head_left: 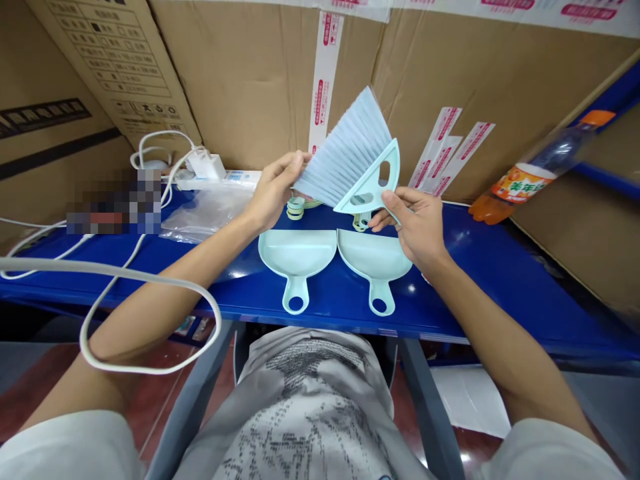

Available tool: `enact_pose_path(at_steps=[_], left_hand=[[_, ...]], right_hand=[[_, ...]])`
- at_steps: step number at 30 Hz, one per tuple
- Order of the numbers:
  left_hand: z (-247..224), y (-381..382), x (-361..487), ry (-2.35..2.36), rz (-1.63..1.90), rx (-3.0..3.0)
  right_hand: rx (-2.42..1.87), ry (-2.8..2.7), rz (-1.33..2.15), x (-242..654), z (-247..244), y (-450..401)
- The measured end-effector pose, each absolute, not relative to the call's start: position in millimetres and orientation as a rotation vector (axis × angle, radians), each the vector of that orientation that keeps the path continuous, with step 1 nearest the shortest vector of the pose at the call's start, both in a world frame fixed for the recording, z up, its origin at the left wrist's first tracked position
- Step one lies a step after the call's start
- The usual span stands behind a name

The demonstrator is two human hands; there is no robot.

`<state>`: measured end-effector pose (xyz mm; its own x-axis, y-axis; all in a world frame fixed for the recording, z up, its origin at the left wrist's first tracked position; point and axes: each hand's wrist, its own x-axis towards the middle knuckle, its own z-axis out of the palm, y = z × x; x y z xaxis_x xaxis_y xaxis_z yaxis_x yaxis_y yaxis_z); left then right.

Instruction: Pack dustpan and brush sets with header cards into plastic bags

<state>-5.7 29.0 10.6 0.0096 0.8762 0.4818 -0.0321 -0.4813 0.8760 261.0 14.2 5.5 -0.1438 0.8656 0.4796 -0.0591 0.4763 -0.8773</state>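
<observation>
A hand broom (353, 153) with pale grey-blue bristles and a mint-green head is held tilted above the table. My right hand (417, 223) grips it at its handle, fingers closed round it. At the far end of the bristles, my left hand (277, 187) pinches their corner between thumb and fingers. Below, two mint-green dustpans (298, 257) (377, 260) lie side by side on the blue table, handles toward me. Behind them, partly hidden by the broom, are small green ring-shaped pieces (295, 208).
On the right, an orange-capped soda bottle (525, 183) leans beside the cardboard wall (240, 73). A clear plastic bag (207, 210) and a white charger (206, 165) sit at the left. A white cable (150, 270) loops across my left forearm. The blue table's (505, 280) front edge faces me.
</observation>
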Motion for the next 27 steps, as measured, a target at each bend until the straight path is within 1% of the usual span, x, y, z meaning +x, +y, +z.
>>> enact_pose_path(at_steps=[4, 10, 15, 19, 24, 27], left_hand=[[12, 20, -4, 0.956, 1.533, 1.581], [16, 9, -1, 1.0, 1.627, 1.676], [17, 13, -2, 1.019, 1.764, 1.589], [15, 17, -4, 1.012, 1.76, 1.528], [7, 16, -5, 0.712, 1.763, 1.663], [3, 14, -3, 0.536, 1.684, 1.844]], right_hand=[[-0.728, -1.511, 0.963, 259, 5, 13], [-0.689, -1.501, 0.921, 259, 9, 15], [-0.69, -1.518, 0.913, 265, 7, 19], [-0.671, -1.504, 0.918, 267, 8, 20], [-0.604, -1.477, 0.955, 266, 6, 20], [-0.584, -1.467, 0.928, 265, 4, 21]])
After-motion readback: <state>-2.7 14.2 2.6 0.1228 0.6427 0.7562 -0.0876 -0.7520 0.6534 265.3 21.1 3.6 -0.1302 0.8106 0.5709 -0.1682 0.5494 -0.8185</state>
